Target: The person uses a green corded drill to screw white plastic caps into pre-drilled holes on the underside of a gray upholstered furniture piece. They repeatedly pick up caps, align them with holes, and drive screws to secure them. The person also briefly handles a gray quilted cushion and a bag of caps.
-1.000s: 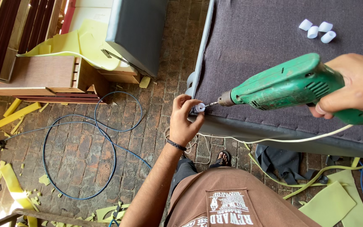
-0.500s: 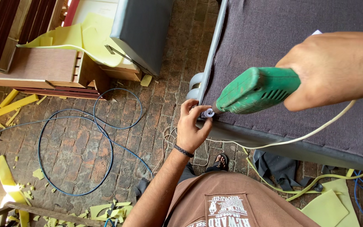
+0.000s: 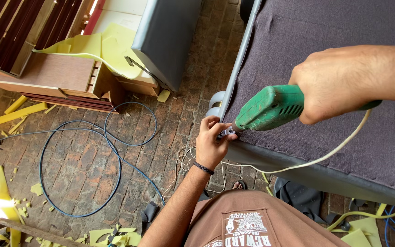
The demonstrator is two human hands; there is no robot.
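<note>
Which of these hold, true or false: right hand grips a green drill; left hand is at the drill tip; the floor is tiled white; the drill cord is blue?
1. The right hand grips a green drill. True.
2. The left hand is at the drill's tip, by the edge of the dark upholstered panel. True.
3. The floor is tiled white. False: it is a brick floor.
4. The drill cord is blue. False: the cream cord runs from the drill; the blue cable lies coiled on the bricks.
</note>
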